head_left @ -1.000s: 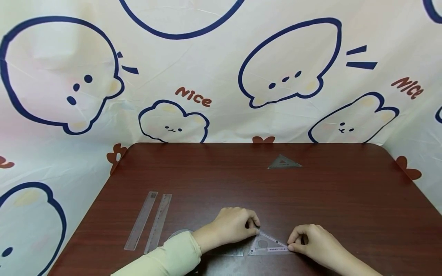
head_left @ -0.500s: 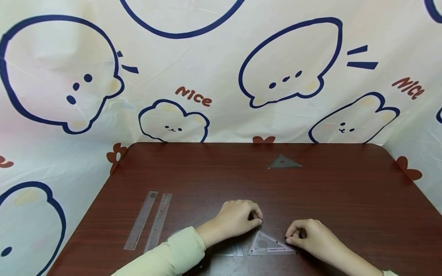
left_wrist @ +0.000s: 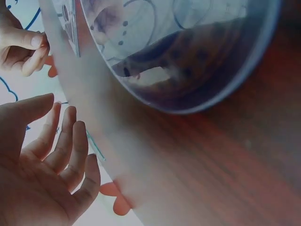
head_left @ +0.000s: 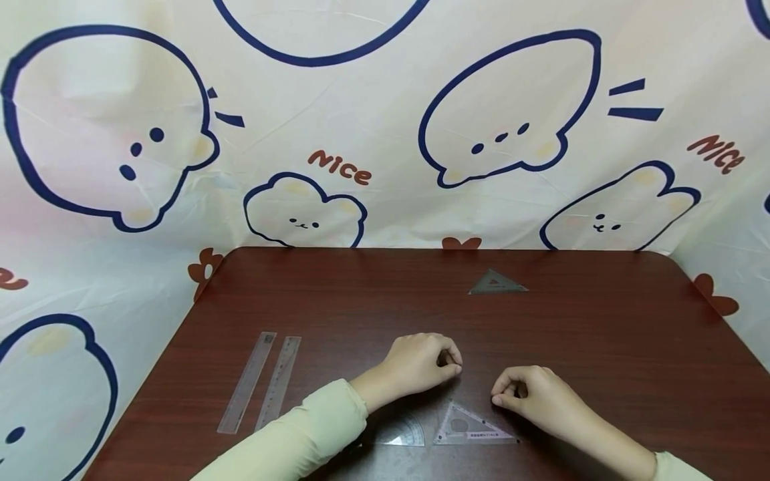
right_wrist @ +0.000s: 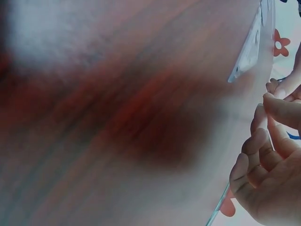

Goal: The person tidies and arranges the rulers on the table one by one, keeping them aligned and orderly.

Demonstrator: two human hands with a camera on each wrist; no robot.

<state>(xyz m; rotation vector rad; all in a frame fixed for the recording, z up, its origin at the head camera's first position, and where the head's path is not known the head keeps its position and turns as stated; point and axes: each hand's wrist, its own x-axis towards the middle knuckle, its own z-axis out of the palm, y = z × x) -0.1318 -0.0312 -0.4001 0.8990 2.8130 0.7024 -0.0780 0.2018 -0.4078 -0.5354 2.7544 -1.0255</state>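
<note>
A clear set square (head_left: 472,433) with a round cutout lies flat near the table's front. Above and left of it hovers my left hand (head_left: 421,363), its fingers loosely bent and holding nothing. My right hand (head_left: 537,399) is beyond its right corner, thumb tip near the index finger, also holding nothing. The right wrist view shows the set square (right_wrist: 248,52) edge-on, apart from the right hand (right_wrist: 268,155). Under my left forearm is a clear protractor (head_left: 402,431), partly hidden by the sleeve. It looms large and curved in the left wrist view, beside the left hand (left_wrist: 51,160).
Two clear rulers lie side by side at the left: the outer ruler (head_left: 246,384) and the inner ruler (head_left: 279,381), its lower end behind the sleeve. A greenish set square (head_left: 498,283) lies near the back edge of the brown table (head_left: 601,321). A patterned cloth (head_left: 385,120) hangs behind.
Both hands have released the clear set square's corners and moved up and away from it. More of the protractor shows beneath the left sleeve. The set square stays in place.
</note>
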